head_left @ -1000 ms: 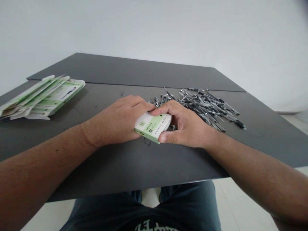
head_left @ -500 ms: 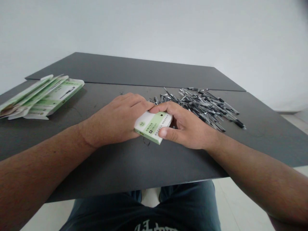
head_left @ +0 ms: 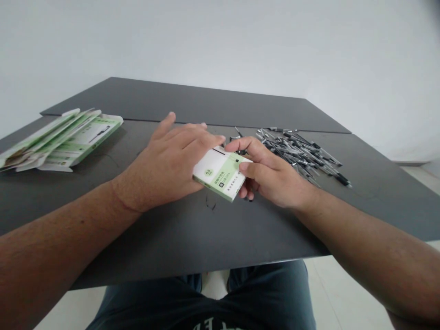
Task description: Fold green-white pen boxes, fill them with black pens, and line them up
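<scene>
I'd call this a plain indoor room used for work at a table; office, shop or workshop, I cannot tell which. A pale, smooth wall stands behind the furniture, and the floor is light, with thin joint lines like tiling. 2 dark grey tabletops, a far tabletop and a near tabletop, meet along a straight seam. Their goods look like office stationery: a loose heap of pens on the right, and on the left some green-and-white cartons with printed fronts, a few of their flaps sticking out.
</scene>
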The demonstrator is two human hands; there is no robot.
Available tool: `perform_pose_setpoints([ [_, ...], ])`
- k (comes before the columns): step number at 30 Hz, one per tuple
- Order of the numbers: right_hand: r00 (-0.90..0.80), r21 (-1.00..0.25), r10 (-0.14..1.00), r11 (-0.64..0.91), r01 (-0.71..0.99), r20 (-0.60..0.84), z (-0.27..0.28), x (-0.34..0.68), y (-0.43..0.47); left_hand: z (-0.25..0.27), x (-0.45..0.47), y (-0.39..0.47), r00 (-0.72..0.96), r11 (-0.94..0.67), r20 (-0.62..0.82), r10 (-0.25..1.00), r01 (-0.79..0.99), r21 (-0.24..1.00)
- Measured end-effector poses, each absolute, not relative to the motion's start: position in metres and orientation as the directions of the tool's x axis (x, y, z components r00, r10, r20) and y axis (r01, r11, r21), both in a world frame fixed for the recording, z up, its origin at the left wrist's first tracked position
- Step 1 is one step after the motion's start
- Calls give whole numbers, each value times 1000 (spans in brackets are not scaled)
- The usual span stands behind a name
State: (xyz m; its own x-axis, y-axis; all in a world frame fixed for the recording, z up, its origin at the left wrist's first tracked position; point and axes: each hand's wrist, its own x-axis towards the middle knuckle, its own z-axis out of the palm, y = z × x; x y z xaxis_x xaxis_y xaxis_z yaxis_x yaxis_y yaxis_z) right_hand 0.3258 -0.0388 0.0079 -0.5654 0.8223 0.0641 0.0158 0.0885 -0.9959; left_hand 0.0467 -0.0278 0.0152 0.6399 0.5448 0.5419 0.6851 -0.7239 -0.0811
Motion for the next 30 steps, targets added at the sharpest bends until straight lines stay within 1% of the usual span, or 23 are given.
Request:
perform_pose_setpoints([
  [2, -513, -996, 855, 83, -16, 80, 6, 326, -35, 19, 45, -29, 528, -650, 611, 590, 760, -29],
  [4, -451, -995, 887, 86, -47, 98, 5, 325, -32, 24, 42, -28, 414, -601, 676, 610, 797, 55],
  [7, -368, -992, 922, 105, -69, 123, 7, 323, -29, 24, 39, -25, 311, -618, 721, 618, 760, 201],
  [9, -350, -990, 927, 117, -74, 136, 7, 322, -28, 19, 41, -23, 344, -680, 710, 614, 687, 256],
  [12, -354, -990, 925, 115, -86, 138, 5, 322, -28, 10, 46, -24, 507, -780, 640, 577, 574, 249],
  [15, -377, -990, 918, 90, -105, 123, 1, 324, -29, 7, 52, -29, 602, -803, 548, 580, 535, 262],
  [18, -436, -993, 893, 80, -86, 110, 0, 326, -32, 8, 54, -33, 594, -778, 514, 620, 549, 304],
  [23, -526, -995, 845, 91, -46, 101, -1, 327, -34, 9, 52, -31, 556, -774, 553, 620, 550, 315],
  [30, -496, -993, 861, 109, -41, 114, -4, 327, -32, 9, 50, -29, 571, -800, 573, 588, 515, 309],
])
